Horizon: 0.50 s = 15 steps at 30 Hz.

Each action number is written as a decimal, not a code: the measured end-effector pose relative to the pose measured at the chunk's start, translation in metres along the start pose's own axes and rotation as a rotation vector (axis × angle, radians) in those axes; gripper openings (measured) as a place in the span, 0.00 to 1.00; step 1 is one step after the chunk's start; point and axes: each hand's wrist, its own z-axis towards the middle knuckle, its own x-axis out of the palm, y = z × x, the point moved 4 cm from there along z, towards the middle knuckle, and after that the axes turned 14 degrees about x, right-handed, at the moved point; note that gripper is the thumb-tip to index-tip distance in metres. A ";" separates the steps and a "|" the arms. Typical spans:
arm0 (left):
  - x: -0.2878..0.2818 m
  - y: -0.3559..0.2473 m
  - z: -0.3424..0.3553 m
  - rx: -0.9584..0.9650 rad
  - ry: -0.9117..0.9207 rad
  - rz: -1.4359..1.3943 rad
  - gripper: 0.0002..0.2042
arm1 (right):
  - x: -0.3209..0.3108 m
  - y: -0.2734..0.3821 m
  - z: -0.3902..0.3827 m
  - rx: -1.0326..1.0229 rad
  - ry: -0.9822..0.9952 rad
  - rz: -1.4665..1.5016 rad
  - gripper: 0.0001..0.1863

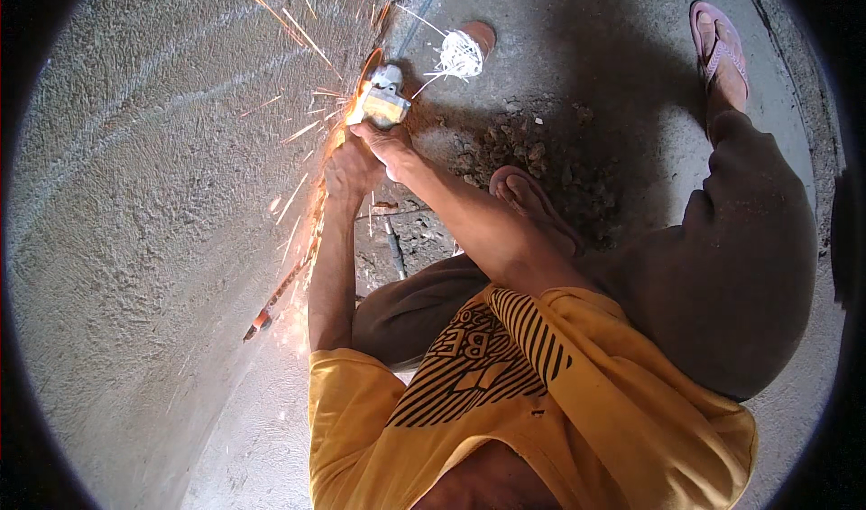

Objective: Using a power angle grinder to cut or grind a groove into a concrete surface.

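An angle grinder (382, 104) with a pale, silvery head runs against the lower part of the rough grey wall (180, 149), throwing orange sparks upward and back along my left arm. My left hand (352, 169) is closed round the grinder's body, nearer the wall. Just to its right, my right hand (386, 147) also grips the tool, its thumb toward the head. The disc is mostly lost in the glow, and the hands hide much of the grinder's body.
White string (461, 55) is wound on a reddish cylinder beyond the grinder. Rubble (532, 149) lies near my feet, which wear pinkish flip-flops (719, 36). A dark-handled tool (395, 248) lies by my knee. A thin orange-ended object (262, 319) is near the wall.
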 end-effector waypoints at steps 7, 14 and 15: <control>-0.010 -0.003 -0.007 -0.071 0.032 -0.069 0.30 | 0.004 0.003 -0.013 0.017 0.018 -0.004 0.30; -0.022 -0.017 -0.008 -0.099 0.008 -0.143 0.29 | -0.001 0.001 -0.013 0.069 0.006 -0.002 0.36; -0.021 -0.015 -0.008 -0.102 0.006 -0.143 0.29 | 0.001 0.002 -0.016 0.062 0.020 0.004 0.36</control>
